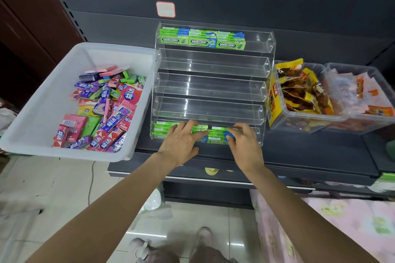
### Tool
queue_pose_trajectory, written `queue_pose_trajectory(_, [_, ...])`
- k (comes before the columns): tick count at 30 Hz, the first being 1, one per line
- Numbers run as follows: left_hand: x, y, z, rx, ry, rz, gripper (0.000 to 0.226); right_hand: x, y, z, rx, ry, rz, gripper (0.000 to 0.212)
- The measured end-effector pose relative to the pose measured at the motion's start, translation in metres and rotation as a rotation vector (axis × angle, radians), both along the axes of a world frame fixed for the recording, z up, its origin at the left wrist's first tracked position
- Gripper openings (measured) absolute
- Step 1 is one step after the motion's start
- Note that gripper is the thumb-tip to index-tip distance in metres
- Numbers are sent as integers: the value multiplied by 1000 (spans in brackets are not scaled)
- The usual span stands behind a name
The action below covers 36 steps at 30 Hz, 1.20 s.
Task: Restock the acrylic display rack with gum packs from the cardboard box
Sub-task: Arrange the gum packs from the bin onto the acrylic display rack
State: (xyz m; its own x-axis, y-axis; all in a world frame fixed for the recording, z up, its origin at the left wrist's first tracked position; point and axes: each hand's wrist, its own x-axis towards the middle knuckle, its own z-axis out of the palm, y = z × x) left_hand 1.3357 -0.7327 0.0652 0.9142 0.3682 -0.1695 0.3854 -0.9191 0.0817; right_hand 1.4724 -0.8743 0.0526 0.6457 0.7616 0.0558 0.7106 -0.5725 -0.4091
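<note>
From the head camera, the clear acrylic display rack (210, 83) stands on a dark shelf (310, 151), five tiers stepping up toward the far wall. Its far top tier holds a row of green gum packs (202, 38), and its nearest bottom tier holds more green packs (163, 129); the three tiers between show no packs. The left hand (181, 141) lies flat with straight, spread fingers pressing on the packs in the bottom tier, gripping nothing. The right hand (243, 143) has curled fingers pinching a green pack with a blue end (218, 134) in that same tier. No cardboard box shows; the loose stock lies in a white plastic bin (40, 113) just left of the rack, still piled with purple, pink and green packs (104, 111). By this look, restocking is under halfway, with most tiers left.
</note>
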Motion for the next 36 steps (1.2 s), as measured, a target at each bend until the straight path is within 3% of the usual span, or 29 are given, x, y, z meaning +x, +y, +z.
queue_pose_trajectory(9, [-3,-3,-4,-35,-102,124,48,-13,4,-2,-164,-132,179,54])
queue_pose_trajectory(16, [-7,-1,3,-80,-113,156,48,-22,16,8,-185,-99,202,51])
queue_pose_trajectory(21, [-18,15,38,-84,-262,194,38,-32,42,44,-44,70,164,34])
queue_pose_trajectory(27, [-69,59,87,-5,-531,234,24,-65,109,90,144,159,240,31])
queue_pose_trajectory(36, [-165,193,89,-136,-496,580,29,-139,233,103,155,159,345,33])
